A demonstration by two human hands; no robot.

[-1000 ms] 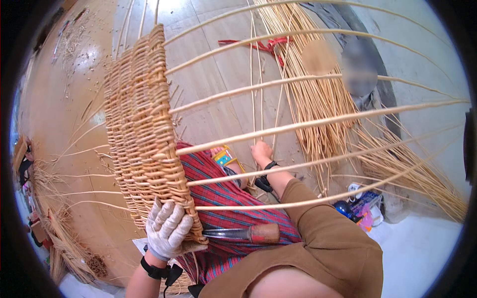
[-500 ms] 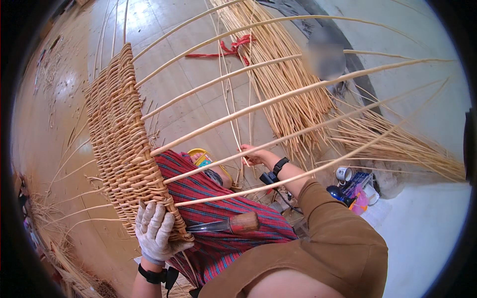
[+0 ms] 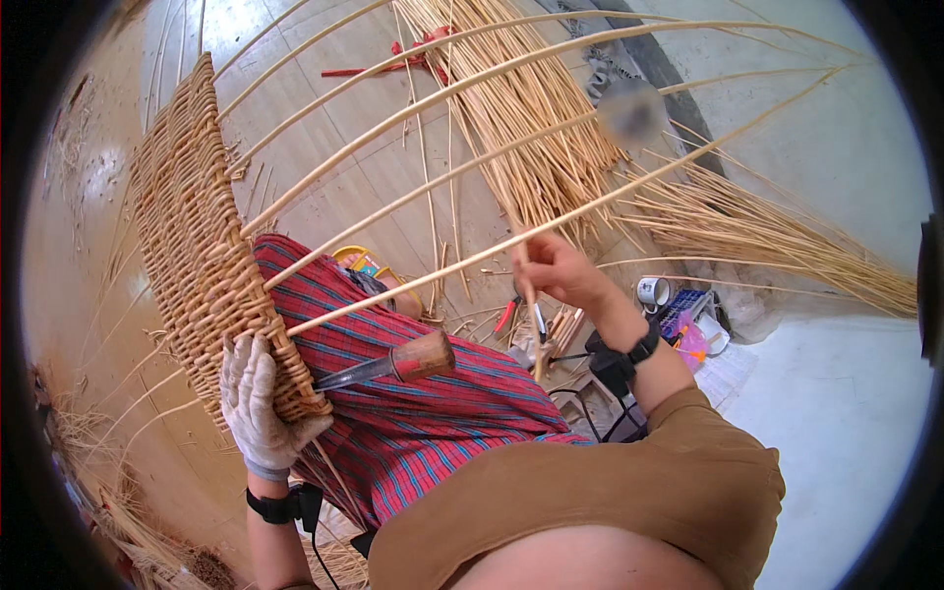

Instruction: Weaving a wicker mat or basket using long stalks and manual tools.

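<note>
A woven wicker panel (image 3: 192, 236) stands tilted at the left, with long bare stakes curving from its edge to the upper right. My left hand (image 3: 258, 405), in a whitish glove, grips the panel's near lower corner. A tool with a metal shank and a wooden handle (image 3: 423, 356) is stuck in the panel's edge beside that hand. On the right, my bare right hand (image 3: 565, 270) is closed around a cane rod (image 3: 529, 295) that points down toward the floor; whether it is one rod or more I cannot tell. The lowest stake passes just beside my right fingers.
A large bundle of canes (image 3: 536, 138) lies beyond, near a red cloth tie (image 3: 388, 67). More canes (image 3: 787, 231) spread along the wall at right. Red-handled pliers (image 3: 507, 317), a mug (image 3: 653, 291) and a blue basket (image 3: 682, 311) are by my right arm. Striped cloth (image 3: 442, 413) covers my lap.
The panel and my left hand have shifted left and up in the picture. My right hand, earlier at thin canes lower down, now grips a thicker-looking cane rod near the lowest stake.
</note>
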